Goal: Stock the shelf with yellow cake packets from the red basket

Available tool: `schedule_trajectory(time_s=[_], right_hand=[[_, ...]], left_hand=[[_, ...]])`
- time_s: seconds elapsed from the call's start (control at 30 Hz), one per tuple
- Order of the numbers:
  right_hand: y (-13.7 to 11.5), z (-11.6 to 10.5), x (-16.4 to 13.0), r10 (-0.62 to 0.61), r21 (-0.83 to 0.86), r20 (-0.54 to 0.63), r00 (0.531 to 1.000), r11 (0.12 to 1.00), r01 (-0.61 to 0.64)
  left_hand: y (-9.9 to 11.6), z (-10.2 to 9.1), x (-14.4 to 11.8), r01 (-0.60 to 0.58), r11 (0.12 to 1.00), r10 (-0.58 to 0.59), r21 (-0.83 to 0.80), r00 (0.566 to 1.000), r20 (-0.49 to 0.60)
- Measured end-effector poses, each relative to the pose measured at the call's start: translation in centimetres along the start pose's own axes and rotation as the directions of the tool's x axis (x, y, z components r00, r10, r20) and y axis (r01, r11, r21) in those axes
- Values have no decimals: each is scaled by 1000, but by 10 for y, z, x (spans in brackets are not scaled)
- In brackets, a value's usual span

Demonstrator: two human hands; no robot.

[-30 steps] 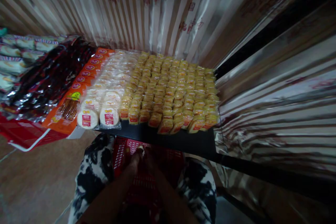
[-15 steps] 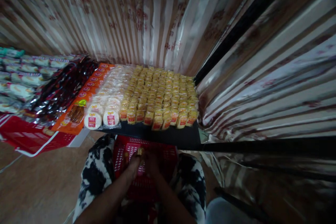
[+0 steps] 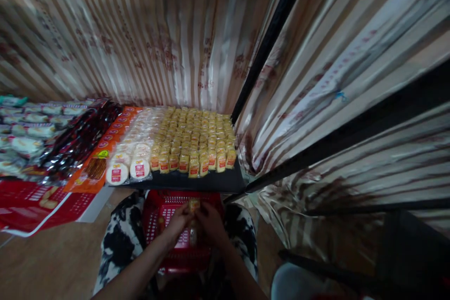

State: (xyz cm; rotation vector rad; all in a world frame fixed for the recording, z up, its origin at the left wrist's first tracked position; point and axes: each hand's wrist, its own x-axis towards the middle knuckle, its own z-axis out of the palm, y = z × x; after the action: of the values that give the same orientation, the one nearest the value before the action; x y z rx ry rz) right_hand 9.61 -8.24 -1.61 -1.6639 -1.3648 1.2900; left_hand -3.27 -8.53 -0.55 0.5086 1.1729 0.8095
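Two hands meet over a red basket, low in the middle of the frame.

Both the left hand (image 3: 181, 221) and the right hand (image 3: 210, 221) close their fingers on a small yellow packet (image 3: 194, 205), which stands with its long axis up and down in the frame, top end toward the black shelf (image 3: 197, 182). Only that top end shows; the rest is hidden behind the fingers, and dim light blurs its print. Forearms rise from the bottom edge and converge, wrists bent inward above the red basket (image 3: 158, 215), which sits between knees in black-and-white patterned cloth. Rows of yellow packets (image 3: 197, 138) fill the shelf, with white round packs (image 3: 128, 166) at their left. Striped curtain (image 3: 140, 42) hangs across the upper frame.
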Motion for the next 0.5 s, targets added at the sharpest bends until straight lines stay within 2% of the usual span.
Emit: schedule_trajectory(time_s=[0.13, 0.27, 0.37, 0.5], right_hand=[[-25, -24, -13, -47, 7, -96, 994, 999, 48], [-44, -43, -19, -133, 4, -196, 971, 991, 136], [-50, -51, -16, -166, -46, -313, 935, 986, 160], [-53, -59, -5, -236, -87, -419, 877, 972, 220]], left_hand=[[24, 16, -8, -173, 974, 160, 148, 982, 95], [50, 33, -9, -312, 906, 257, 286, 942, 214], [68, 44, -6, -390, 808, 312, 442, 919, 241], [91, 62, 2, -478, 619, 401, 623, 875, 272]])
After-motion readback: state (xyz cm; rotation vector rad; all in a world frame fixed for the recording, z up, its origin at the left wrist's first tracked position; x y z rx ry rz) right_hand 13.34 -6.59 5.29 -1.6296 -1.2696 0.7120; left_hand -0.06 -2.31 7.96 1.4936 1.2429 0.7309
